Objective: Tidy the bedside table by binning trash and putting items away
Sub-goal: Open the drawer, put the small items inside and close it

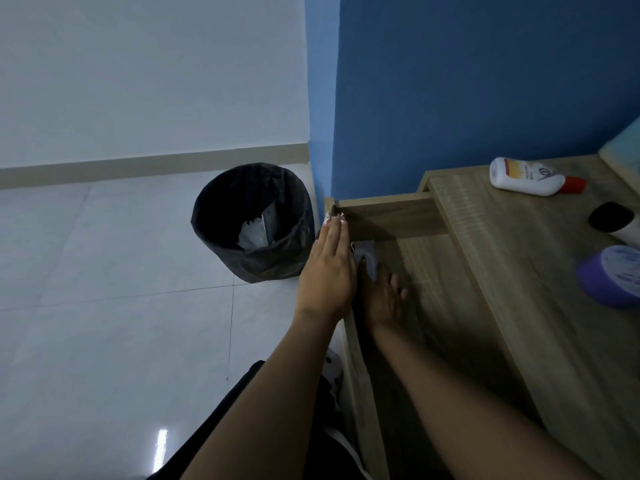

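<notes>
The bedside table [526,258] stands against the blue wall [485,91], its drawer [426,271] pulled out toward me. My left hand [327,271] lies flat, fingers straight and together, on the drawer's front edge. My right hand [382,299] reaches inside the drawer, fingers curled; whether it grips anything I cannot tell. On top lie a white bottle [530,177] and a purple jar [613,275]. The lined bin [252,221] stands on the floor just beside the drawer.

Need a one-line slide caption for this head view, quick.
Both hands in the open drawer of the bedside table: left hand flat at its edge, right hand inside, lined bin alongside.
</notes>
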`<control>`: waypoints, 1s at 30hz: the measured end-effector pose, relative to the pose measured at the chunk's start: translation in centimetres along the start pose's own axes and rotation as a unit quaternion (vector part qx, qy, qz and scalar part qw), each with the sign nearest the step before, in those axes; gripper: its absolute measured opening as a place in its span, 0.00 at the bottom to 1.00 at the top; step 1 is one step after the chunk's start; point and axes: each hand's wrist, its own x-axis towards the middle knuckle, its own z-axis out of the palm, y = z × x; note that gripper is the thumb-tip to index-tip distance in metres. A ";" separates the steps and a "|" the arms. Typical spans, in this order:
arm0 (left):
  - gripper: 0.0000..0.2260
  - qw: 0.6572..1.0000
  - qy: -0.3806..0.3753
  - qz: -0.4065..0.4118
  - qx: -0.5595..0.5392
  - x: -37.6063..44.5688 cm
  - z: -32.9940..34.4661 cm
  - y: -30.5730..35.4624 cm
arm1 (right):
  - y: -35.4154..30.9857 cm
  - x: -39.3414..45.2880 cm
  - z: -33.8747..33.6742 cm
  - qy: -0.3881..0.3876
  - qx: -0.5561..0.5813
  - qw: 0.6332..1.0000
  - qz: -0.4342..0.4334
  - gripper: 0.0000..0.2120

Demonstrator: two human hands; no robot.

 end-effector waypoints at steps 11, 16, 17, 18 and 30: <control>0.25 1.000 -0.003 0.017 -0.002 -0.4 0.3 -0.6 | 0.1 -1.9 -5.3 0.109 0.055 0.991 -0.050 0.31; 0.24 0.999 0.023 0.019 -0.030 -0.2 0.2 -0.8 | 4.2 -5.2 -11.1 0.240 0.083 0.957 -0.139 0.27; 0.24 0.999 0.025 0.022 -0.031 -0.1 0.3 -0.8 | 5.7 -5.6 -12.1 0.269 0.091 0.949 -0.136 0.26; 0.24 0.999 0.025 0.023 -0.033 -0.1 0.5 -0.7 | 7.3 -5.8 -13.1 0.296 0.097 0.942 -0.127 0.24; 0.26 0.999 0.003 0.015 -0.037 0.3 1.2 -0.1 | 19.5 -8.9 -17.8 0.296 0.132 0.936 0.135 0.28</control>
